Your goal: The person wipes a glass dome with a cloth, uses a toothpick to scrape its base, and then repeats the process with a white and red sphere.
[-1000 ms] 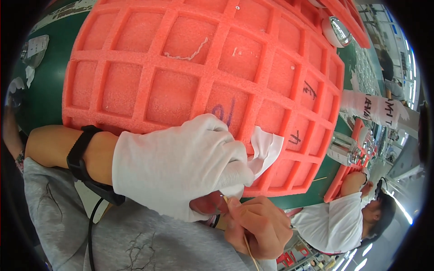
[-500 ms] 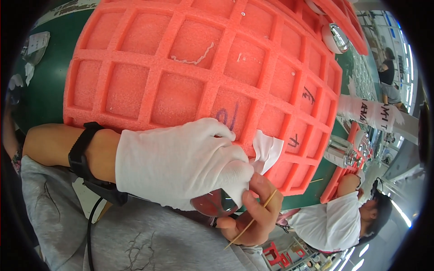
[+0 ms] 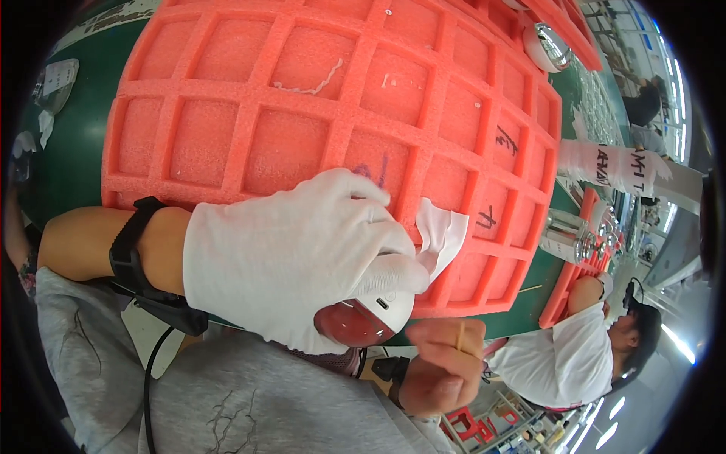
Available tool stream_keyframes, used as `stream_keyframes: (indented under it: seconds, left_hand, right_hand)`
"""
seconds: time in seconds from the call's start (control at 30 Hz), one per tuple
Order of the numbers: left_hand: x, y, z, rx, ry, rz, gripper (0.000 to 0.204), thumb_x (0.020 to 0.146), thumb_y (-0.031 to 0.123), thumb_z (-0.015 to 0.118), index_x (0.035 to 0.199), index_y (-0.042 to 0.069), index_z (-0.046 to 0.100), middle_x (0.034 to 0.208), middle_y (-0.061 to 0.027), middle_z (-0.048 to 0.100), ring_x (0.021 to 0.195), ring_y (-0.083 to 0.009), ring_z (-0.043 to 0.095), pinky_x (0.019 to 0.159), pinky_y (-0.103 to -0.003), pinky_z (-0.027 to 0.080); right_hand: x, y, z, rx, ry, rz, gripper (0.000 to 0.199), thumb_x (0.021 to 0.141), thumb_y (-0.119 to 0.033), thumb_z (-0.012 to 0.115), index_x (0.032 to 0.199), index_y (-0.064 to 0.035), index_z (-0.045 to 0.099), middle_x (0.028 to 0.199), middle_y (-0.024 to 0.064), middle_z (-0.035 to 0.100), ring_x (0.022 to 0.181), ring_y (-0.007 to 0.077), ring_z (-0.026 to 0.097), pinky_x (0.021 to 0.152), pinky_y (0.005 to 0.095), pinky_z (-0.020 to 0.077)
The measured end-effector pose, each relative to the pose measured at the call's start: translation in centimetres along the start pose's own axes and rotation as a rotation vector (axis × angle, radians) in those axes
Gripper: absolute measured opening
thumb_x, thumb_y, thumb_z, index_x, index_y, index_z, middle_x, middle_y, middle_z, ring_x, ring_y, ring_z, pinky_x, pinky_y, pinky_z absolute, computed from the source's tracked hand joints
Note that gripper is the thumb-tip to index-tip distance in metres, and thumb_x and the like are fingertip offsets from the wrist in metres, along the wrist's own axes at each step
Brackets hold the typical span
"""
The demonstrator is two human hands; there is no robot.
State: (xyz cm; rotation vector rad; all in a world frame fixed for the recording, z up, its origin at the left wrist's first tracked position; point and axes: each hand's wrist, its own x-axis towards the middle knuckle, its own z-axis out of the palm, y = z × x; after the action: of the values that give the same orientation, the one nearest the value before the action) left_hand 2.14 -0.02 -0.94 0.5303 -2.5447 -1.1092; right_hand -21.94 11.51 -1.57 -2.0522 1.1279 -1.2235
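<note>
My left hand (image 3: 302,257), in a white knit glove, is closed around a small round device (image 3: 355,325). It has a white shell with a small port slot and a glossy dark-red reflecting dome; the glove covers part of it. Just right of the device is my bare right hand (image 3: 446,367), blurred, its fingers curled around a thin wooden stick (image 3: 462,333), of which only a short piece shows. A folded white cloth (image 3: 442,234) lies beside my left fingertips on the red foam tray (image 3: 333,163), which has square compartments.
Another white device with a mirrored dome (image 3: 550,47) rests at the tray's far right. To the right stand a wrapped post (image 3: 605,165) and a clear container (image 3: 563,236). A plastic bag (image 3: 57,79) lies on the green table (image 3: 76,159). A co-worker (image 3: 560,363) sits to the right.
My right hand has drawn away from the device, to the right and slightly down, with the stick. The device's white shell and port are now uncovered. The view has shifted slightly.
</note>
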Motion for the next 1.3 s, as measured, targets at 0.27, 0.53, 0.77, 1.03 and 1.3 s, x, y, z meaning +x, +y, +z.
stream_keyframes:
  seconds: [0.27,0.53,0.77,1.03,1.3]
  left_hand:
    - [0.0,0.0,0.7,-0.035,0.079,0.002,0.065,0.064,0.036,0.088,0.12,0.011,0.066,0.113,-0.0069,0.063,0.1,-0.0256,0.062,0.11,-0.05,0.038]
    - [0.1,-0.2,0.4,0.005,0.069,0.008,0.067,0.065,0.037,0.088,0.122,0.011,0.065,0.113,-0.0057,0.062,0.102,-0.0254,0.06,0.109,-0.052,0.04]
    - [0.5,0.0,0.4,-0.028,0.048,-0.028,0.063,0.067,0.035,0.087,0.121,0.011,0.065,0.113,-0.0054,0.061,0.103,-0.0252,0.059,0.108,-0.051,0.041]
    - [0.2,0.1,1.0,-0.032,0.092,-0.018,0.064,0.068,0.03,0.087,0.122,0.011,0.06,0.112,-0.006,0.062,0.102,-0.0246,0.059,0.107,-0.051,0.042]
    - [-0.4,-0.6,2.0,-0.02,0.137,0.039,0.073,0.063,0.026,0.087,0.127,0.009,0.055,0.112,-0.0073,0.063,0.104,-0.0243,0.06,0.107,-0.05,0.042]
  right_hand:
    - [0.8,-0.3,0.8,0.401,-0.057,0.165,0.02,0.093,-0.007,0.059,0.1,0.011,0.064,0.085,0.0203,0.072,0.071,0.0268,0.067,0.062,0.0343,0.0544]
    - [0.1,0.4,1.6,0.564,0.09,0.291,0.017,0.084,0.007,0.065,0.1,0.0108,0.064,0.081,0.0215,0.071,0.067,0.0243,0.069,0.058,0.0343,0.0552]
    - [0.9,0.4,1.0,0.434,-0.022,0.205,0.019,0.081,0.011,0.067,0.099,0.0095,0.062,0.078,0.0197,0.07,0.064,0.0236,0.069,0.061,0.0319,0.0551]
    - [1.8,0.0,1.4,0.349,-0.079,0.135,0.015,0.084,0.012,0.059,0.099,0.0108,0.058,0.076,0.0186,0.066,0.062,0.0213,0.065,0.062,0.0291,0.0522]
    - [3.6,-0.9,1.9,0.196,-0.086,0.075,0.017,0.076,0.015,0.063,0.092,0.0104,0.059,0.069,0.0158,0.064,0.054,0.0189,0.06,0.054,0.0283,0.0473]
